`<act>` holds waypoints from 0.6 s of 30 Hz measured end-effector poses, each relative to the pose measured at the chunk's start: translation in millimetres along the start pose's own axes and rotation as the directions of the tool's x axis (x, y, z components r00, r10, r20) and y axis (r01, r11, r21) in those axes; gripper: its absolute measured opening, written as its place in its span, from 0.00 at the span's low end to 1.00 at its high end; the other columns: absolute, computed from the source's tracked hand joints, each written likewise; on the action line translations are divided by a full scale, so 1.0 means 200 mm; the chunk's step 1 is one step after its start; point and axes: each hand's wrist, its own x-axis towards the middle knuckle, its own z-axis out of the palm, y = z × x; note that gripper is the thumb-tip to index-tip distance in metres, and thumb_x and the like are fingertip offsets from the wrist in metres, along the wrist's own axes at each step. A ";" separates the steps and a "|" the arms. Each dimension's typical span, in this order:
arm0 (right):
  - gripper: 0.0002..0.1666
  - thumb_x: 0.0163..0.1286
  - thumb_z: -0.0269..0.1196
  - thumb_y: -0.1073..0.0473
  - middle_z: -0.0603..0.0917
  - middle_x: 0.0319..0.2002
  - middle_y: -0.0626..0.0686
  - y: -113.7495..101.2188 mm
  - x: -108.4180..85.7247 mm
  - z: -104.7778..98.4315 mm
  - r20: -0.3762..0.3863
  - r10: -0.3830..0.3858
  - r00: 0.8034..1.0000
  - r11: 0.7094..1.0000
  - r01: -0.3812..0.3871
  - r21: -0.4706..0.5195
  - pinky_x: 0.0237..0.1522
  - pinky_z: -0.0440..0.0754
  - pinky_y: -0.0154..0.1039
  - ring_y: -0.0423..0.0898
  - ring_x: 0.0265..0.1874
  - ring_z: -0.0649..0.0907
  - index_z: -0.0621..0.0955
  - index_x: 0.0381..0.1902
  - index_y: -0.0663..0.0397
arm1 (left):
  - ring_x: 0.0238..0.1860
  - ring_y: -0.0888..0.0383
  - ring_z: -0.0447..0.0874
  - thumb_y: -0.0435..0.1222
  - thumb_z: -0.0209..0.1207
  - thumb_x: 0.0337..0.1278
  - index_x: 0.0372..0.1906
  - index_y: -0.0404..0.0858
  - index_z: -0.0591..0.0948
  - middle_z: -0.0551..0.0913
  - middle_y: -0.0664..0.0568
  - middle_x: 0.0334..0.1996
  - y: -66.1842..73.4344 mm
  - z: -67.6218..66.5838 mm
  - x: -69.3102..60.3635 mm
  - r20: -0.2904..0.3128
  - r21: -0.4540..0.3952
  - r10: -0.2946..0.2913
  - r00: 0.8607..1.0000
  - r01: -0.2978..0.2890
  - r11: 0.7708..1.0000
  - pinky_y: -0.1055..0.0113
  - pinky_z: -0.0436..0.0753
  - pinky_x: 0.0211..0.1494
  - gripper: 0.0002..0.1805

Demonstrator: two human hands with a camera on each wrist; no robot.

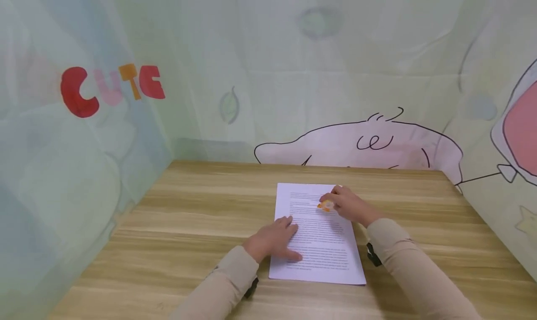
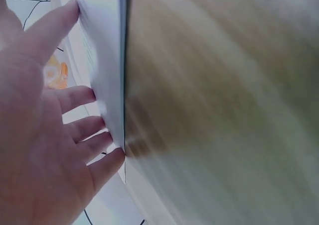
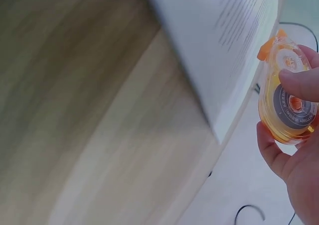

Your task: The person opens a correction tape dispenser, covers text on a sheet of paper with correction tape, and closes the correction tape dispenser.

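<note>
A stack of printed paper (image 1: 319, 273) lies on the wooden table. My left hand (image 1: 274, 240) rests on its left side, fingers spread; in the left wrist view the fingertips (image 2: 79, 92) touch the sheet near its edge. Over the upper right part of the page, my right hand (image 1: 352, 205) grips an orange, see-through correction tape dispenser (image 1: 325, 206). Up close in the right wrist view, the thumb presses on the correction tape's side (image 3: 284, 113) and fingers curl round behind it. Its orange tip (image 3: 269, 48) points away from the palm. Whether the tip touches the paper I cannot tell.
The wooden table (image 1: 176, 226) extends on both sides of the paper. Behind it and along its sides hangs a printed cloth (image 1: 201, 77) with cartoon drawings and the red, pink and orange letters CUTE (image 1: 79, 92). Dark bands (image 1: 373, 254) show at the sleeves.
</note>
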 end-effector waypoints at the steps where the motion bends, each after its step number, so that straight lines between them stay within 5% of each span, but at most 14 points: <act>1: 0.25 0.60 0.52 0.74 0.75 0.40 0.53 -0.01 0.01 0.00 0.002 -0.007 1.000 1.000 0.007 -0.005 0.43 0.70 0.44 0.49 0.40 0.70 0.80 0.49 0.44 | 0.71 0.50 0.54 0.63 0.60 0.43 0.67 0.43 0.64 0.57 0.46 0.70 0.00 0.00 0.00 0.004 -0.007 0.000 1.000 0.000 1.000 0.55 0.63 0.67 0.46; 8: 0.25 0.60 0.52 0.76 0.75 0.39 0.55 -0.10 0.10 0.03 -0.032 -0.090 0.995 0.994 0.088 -0.060 0.42 0.73 0.44 0.50 0.40 0.72 0.80 0.48 0.47 | 0.70 0.48 0.55 0.64 0.58 0.43 0.68 0.46 0.62 0.56 0.43 0.69 -0.01 -0.01 -0.02 0.000 0.016 0.001 1.000 -0.001 1.000 0.57 0.63 0.68 0.47; 18: 0.26 0.59 0.54 0.75 0.75 0.40 0.54 -0.21 0.19 0.08 -0.008 -0.108 0.994 0.980 0.105 -0.167 0.36 0.76 0.42 0.49 0.39 0.72 0.81 0.47 0.42 | 0.69 0.48 0.56 0.65 0.56 0.44 0.69 0.48 0.60 0.57 0.43 0.69 -0.02 0.01 -0.03 0.002 0.038 -0.009 1.000 0.009 0.999 0.56 0.64 0.67 0.47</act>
